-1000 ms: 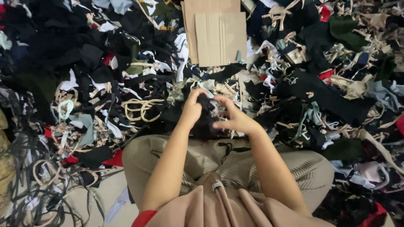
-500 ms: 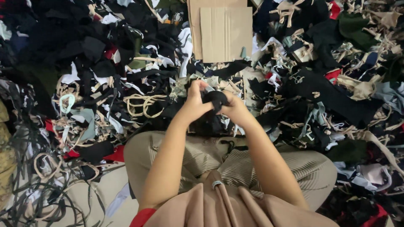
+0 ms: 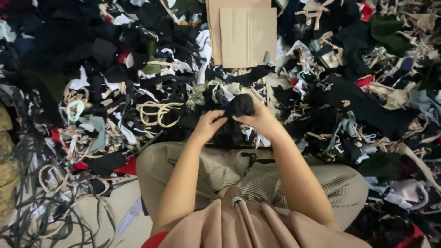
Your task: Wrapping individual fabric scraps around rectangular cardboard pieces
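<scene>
Both hands hold one black cloth bundle above the lap. The left hand and right hand have their fingers curled tight around it. Scrap cloth piles lie all around, with flat cardboard behind.

One cam only, head-mounted, so no 2nd view and no shared area. Looks steeply down and fwd over the wearer's own lap. Close range: forearms fill the lower centre; left hand and right hand sit near mid-frame. Far edge of frame reaches the cardboard sheets. The pile of fabric scraps spreads to the left, right and top edges.
</scene>
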